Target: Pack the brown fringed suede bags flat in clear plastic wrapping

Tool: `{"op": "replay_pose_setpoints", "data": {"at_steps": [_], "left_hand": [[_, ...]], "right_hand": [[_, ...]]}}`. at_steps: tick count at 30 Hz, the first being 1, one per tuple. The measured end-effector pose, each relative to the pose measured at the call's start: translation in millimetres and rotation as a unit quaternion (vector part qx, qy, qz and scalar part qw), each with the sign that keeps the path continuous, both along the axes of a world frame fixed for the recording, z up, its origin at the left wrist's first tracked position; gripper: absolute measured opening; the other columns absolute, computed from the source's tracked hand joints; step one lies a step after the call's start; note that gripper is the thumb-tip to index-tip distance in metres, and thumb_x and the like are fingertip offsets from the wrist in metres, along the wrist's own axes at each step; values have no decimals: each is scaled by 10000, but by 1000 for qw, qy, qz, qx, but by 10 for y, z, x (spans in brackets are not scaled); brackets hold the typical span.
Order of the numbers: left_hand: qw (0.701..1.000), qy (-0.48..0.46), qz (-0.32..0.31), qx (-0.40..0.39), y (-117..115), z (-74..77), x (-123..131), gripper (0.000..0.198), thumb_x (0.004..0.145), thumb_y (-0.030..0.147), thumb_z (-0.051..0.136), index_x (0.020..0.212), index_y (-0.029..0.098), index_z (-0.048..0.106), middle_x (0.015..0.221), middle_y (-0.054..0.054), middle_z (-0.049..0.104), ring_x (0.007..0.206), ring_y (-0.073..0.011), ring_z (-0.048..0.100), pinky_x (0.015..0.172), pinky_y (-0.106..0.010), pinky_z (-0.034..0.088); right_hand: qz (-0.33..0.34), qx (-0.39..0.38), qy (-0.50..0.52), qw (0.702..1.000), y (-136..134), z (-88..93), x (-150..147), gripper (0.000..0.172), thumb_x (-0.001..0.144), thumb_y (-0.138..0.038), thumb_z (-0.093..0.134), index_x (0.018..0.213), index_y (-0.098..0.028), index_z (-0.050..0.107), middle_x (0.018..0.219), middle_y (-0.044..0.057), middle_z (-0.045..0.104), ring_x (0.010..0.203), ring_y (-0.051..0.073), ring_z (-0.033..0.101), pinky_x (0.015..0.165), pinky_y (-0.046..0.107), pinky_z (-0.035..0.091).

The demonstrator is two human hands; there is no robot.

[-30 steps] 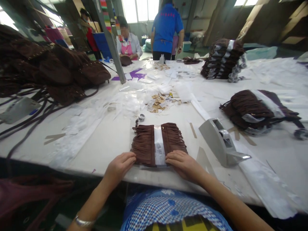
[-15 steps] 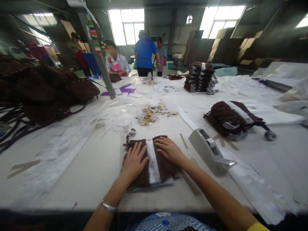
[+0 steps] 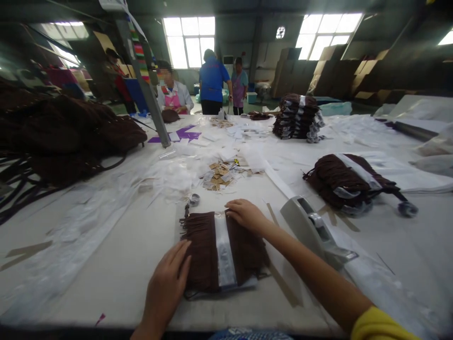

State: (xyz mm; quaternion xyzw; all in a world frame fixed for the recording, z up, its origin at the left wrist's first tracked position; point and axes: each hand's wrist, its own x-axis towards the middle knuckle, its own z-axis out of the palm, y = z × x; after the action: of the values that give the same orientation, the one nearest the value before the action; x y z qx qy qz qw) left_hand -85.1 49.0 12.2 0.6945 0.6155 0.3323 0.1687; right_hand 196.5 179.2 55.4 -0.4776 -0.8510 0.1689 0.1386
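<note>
A dark brown fringed bag (image 3: 203,252) lies flat on the table in front of me, with a whitish translucent band (image 3: 224,252) wrapped across its middle. My left hand (image 3: 168,278) is at the bag's lower left edge, its fingers stretched out and touching the fringe. Over the upper right corner rests my right hand (image 3: 246,215), fingers extended, the tips near the far edge. Neither hand grips anything. At the bag's far left corner sits a small wrapped roundish piece (image 3: 194,199). Part of a white sheet shows under the near edge.
A grey tape dispenser (image 3: 314,231) stands to the right. Beyond it lies another banded brown bag (image 3: 339,182); a stack of them (image 3: 297,118) is farther back. Brown bags (image 3: 71,137) heap at left beside a metal post (image 3: 150,94). Paper scraps (image 3: 219,175) lie ahead. Several people are behind the table.
My left hand has slid from the bag's top toward its lower left edge. My right hand stays at the upper right corner. The camera view has shifted slightly.
</note>
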Motion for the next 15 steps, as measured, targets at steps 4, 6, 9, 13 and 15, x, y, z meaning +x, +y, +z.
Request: {"op": "replay_pose_setpoints", "data": {"at_steps": [4, 6, 9, 13, 15], "left_hand": [[915, -281, 11, -289, -513, 5, 150, 514, 778, 661, 606, 977, 204, 729, 898, -98, 748, 813, -276, 712, 722, -363, 575], [808, -405, 6, -428, -724, -130, 265, 689, 677, 767, 625, 1002, 165, 707, 883, -130, 750, 732, -288, 720, 630, -369, 567], [679, -544, 34, -493, -903, -373, 439, 810, 520, 753, 755, 1074, 168, 675, 1090, -190, 724, 925, -354, 718, 859, -444, 542], [603, -644, 67, -466, -956, -559, 622, 724, 496, 665, 827, 1055, 232, 672, 1253, -171, 659, 1250, -374, 540, 1082, -436, 401], [583, -670, 88, -451, -965, -595, 684, 748, 514, 626, 835, 1133, 251, 645, 1258, -158, 659, 1313, -351, 467, 1122, -412, 356]], "right_hand": [[58, -127, -65, 988, 348, 71, -172, 382, 928, -442, 529, 1183, -208, 692, 1147, 107, 710, 1050, 268, 646, 884, 321, 455], [78, -177, -88, 977, 504, 100, -211, 393, 880, -499, 580, 1112, -220, 729, 1089, 97, 729, 995, 270, 658, 842, 310, 452], [92, -256, -113, 956, 690, 136, -249, 462, 790, -578, 659, 1039, -200, 754, 1070, 96, 728, 989, 274, 641, 853, 316, 432], [80, -374, -117, 916, 789, 117, -230, 569, 641, -646, 753, 934, -158, 758, 980, 90, 723, 947, 270, 627, 820, 325, 447], [76, -437, -98, 891, 768, 89, -170, 601, 603, -669, 764, 891, -142, 745, 911, 74, 720, 875, 235, 633, 779, 308, 465]]}}
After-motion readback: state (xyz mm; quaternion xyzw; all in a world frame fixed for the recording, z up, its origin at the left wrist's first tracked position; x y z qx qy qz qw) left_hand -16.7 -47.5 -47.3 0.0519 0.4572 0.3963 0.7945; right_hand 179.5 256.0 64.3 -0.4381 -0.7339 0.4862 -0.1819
